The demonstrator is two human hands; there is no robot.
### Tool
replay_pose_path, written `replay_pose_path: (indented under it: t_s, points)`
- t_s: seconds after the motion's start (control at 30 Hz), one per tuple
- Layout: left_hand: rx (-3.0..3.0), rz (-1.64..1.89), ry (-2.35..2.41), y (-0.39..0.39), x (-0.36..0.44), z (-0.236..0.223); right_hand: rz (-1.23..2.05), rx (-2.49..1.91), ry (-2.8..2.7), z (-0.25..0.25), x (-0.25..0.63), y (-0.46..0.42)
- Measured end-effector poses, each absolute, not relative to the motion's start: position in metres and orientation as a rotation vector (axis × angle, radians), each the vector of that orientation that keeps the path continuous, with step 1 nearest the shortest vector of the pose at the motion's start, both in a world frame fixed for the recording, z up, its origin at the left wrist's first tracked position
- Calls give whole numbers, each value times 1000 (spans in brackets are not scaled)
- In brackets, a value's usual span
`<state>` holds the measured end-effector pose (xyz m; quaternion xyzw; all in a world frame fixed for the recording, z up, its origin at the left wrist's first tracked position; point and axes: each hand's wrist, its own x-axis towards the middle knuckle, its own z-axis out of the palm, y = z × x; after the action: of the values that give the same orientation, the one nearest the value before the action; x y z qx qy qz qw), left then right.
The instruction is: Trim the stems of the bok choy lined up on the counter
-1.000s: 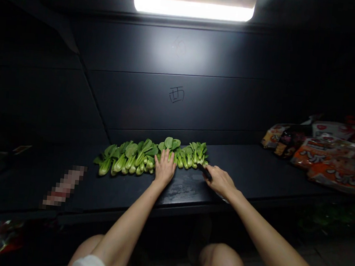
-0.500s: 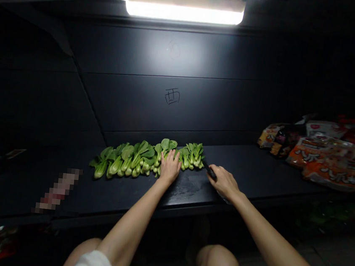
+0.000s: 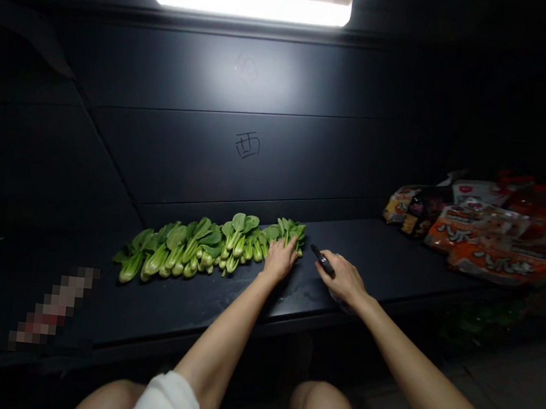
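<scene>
A row of green bok choy [image 3: 180, 253] lies side by side on the dark shelf [image 3: 369, 260], leaves toward the back wall and pale stems toward me. My left hand [image 3: 281, 257] rests on the bok choy near the row's right end, fingers spread and partly over the leaves. To the right of the row, my right hand [image 3: 343, 278] is closed around a slim black object [image 3: 322, 260] that points up and left; its kind I cannot make out. Something clear and thin shows beneath that hand, too dim to name.
Orange snack bags [image 3: 497, 254] and other packets are piled at the shelf's right. A blurred-out patch [image 3: 55, 305] covers something at the left. A bright tube light [image 3: 250, 0] hangs above the dark back wall [image 3: 200, 151]. My knees are below the shelf edge.
My left hand has moved right along the bok choy to the row's right end. The black object has come away from the row's end. The view has shifted slightly right.
</scene>
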<state>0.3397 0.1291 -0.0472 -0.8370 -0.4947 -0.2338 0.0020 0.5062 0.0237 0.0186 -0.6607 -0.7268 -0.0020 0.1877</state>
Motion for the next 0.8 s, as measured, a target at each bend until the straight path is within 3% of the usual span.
replay_pose_path:
  t_s: [0.27, 0.57, 0.8]
  points:
    - [-2867, -845, -1447, 133, 374, -56, -27, -1873, -2024, 17, 522, 25]
    - [-2789, -796, -1429, 124, 357, -55, -20, -1881, -2029, 18, 516, 25]
    - [-2951, -1131, -1381, 128, 338, -61, 16, -1957, -2071, 17, 513, 31]
